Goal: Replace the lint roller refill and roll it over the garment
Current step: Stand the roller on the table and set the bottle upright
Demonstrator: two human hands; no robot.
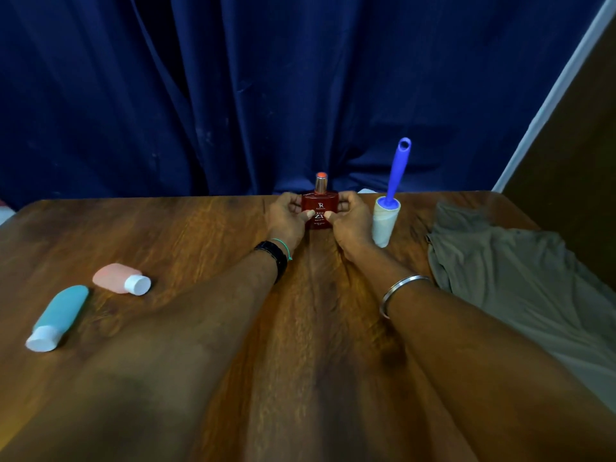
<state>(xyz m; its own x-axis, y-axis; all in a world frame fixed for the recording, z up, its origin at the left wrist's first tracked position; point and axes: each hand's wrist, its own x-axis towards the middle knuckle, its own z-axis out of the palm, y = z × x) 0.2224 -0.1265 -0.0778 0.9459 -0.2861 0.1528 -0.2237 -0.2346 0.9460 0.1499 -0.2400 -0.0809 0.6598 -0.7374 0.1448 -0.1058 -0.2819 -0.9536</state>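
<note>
Your lint roller [386, 215] stands upright on its roll end at the right of centre of the frame, near the far edge of the counter [200, 235], with the blue handle pointing up. The garment [506, 271], an olive cloth, lies crumpled at the right side, well apart from the roller. No spare refill can be seen in this view.

Your left hand [286, 218] and right hand [350, 221] are both closed on the red perfume bottle [320, 210], one on each side, thumbs on its front face. So the grip of each hand is busy with a thing that is not part of the task, and the roller is not yet touched.

The risk, as I judge it: your right hand is just beside the roller. If you pull that hand back carelessly, the wrist may knock the roller over, because it stands on a narrow base. The bottle also looks like glass and can tip near the far edge.
</note>
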